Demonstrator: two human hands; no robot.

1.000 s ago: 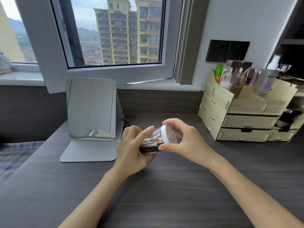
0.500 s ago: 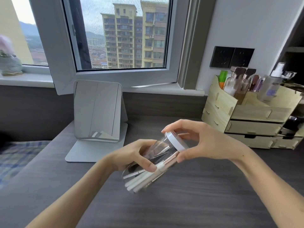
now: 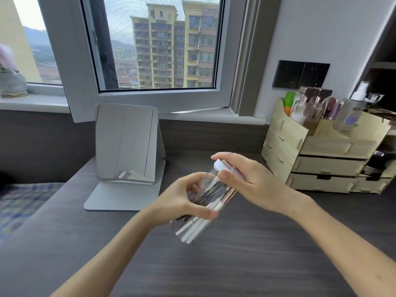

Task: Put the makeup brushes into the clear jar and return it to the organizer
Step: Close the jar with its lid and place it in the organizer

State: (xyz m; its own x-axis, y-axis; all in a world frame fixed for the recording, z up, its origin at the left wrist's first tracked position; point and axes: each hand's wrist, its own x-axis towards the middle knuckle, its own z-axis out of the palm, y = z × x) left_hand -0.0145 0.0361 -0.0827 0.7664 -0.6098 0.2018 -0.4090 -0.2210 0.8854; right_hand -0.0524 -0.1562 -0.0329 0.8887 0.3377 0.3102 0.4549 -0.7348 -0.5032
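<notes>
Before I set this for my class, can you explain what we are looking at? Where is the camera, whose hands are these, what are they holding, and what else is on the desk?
There is no machine here. The one picture comes from a wide-angle camera worn on a person's head, looking forward and down, so the two bare arms are the wearer's own.

The left hand wraps around a clear jar, held tilted above the dark desk. The right hand has its fingers on the jar's white lid. Inside the jar lie makeup brushes with white handles.

On the desk, to the left, stands a folding mirror. To the right, against the wall, sits a wooden organizer with drawers and bottles in its top. Behind is a window facing apartment blocks.
</notes>
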